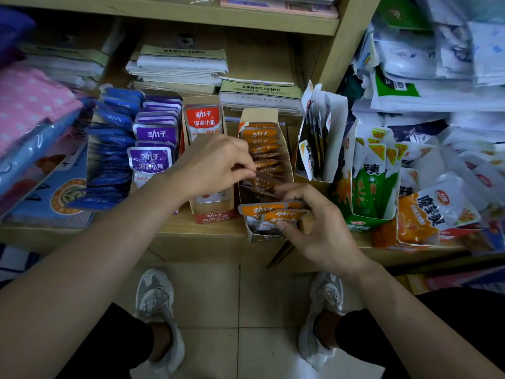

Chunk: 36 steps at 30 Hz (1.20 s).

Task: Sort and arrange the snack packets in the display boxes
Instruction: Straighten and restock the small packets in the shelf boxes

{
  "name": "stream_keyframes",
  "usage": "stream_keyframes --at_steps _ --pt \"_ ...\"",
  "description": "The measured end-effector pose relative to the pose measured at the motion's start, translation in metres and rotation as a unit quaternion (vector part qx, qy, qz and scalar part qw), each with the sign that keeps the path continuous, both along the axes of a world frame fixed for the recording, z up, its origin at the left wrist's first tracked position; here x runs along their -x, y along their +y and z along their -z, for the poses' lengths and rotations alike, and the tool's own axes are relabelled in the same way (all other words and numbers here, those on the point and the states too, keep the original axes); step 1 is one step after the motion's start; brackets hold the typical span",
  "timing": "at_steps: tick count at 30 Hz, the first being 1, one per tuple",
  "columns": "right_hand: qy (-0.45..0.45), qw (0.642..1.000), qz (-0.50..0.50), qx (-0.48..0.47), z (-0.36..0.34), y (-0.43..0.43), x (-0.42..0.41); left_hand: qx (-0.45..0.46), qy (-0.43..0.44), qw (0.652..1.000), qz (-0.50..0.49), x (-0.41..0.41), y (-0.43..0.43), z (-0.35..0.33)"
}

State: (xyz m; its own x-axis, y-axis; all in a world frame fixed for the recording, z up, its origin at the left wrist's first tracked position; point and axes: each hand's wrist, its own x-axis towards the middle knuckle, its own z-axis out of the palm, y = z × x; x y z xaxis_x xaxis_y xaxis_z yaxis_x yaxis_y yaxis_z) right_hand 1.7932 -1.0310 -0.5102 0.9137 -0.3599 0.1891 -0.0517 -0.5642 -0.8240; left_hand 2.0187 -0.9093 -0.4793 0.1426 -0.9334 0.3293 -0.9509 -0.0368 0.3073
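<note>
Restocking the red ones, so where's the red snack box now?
In the head view, the red display box stands on the shelf just left of centre, between the purple packets and the orange box, partly behind the left hand.

orange packets (262,134): glossy plastic | display box (287,165): matt cardboard | shelf (213,228): smooth wood

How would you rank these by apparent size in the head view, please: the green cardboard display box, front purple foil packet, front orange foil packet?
1. green cardboard display box
2. front purple foil packet
3. front orange foil packet, though the right hand partly hides it
</note>
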Motion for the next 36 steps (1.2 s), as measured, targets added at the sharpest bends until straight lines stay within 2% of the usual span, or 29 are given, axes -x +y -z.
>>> stream_keyframes --at_steps 3,7,9,12,16,19,24,27,30,32,36 --pt "0.014 0.999 0.004 -0.048 -0.003 0.002 -0.001 0.021 0.097 0.993 -0.06 -0.003 -0.001 -0.004" --pt "0.013 0.997 0.02 -0.072 -0.006 0.001 -0.003 0.07 0.199 0.966 -0.147 -0.009 -0.008 -0.016" --pt "0.003 0.996 0.033 -0.088 -0.007 0.0 -0.004 0.029 0.211 0.962 -0.17 -0.009 -0.013 -0.017" --pt "-0.017 0.994 0.049 -0.101 -0.006 0.0 -0.005 -0.02 0.186 0.97 -0.153 -0.003 -0.017 -0.012" --pt "-0.008 0.992 0.08 -0.094 0.001 0.003 -0.009 0.036 0.184 0.966 -0.176 0.0 -0.015 -0.008" --pt "-0.017 0.991 0.111 -0.068 0.007 0.006 -0.014 0.097 0.271 0.939 -0.189 -0.004 -0.006 -0.008" --pt "-0.011 0.985 0.161 -0.062 0.013 0.019 -0.018 0.102 0.376 0.879 -0.276 0.013 0.018 -0.002" --pt "-0.02 0.984 0.143 -0.107 0.018 0.025 -0.019 0.1 0.414 0.853 -0.302 0.042 0.032 0.009" --pt "0.002 0.989 0.118 -0.087 0.024 0.024 -0.021 0.129 0.442 0.828 -0.319 0.078 0.036 0.017" --pt "0.02 0.992 0.102 -0.075 0.023 0.023 -0.022 0.123 0.439 0.841 -0.29 0.101 0.034 0.023" --pt "0.037 0.992 0.074 -0.1 0.024 0.016 -0.024 0.088 0.373 0.892 -0.241 0.104 0.032 0.031"
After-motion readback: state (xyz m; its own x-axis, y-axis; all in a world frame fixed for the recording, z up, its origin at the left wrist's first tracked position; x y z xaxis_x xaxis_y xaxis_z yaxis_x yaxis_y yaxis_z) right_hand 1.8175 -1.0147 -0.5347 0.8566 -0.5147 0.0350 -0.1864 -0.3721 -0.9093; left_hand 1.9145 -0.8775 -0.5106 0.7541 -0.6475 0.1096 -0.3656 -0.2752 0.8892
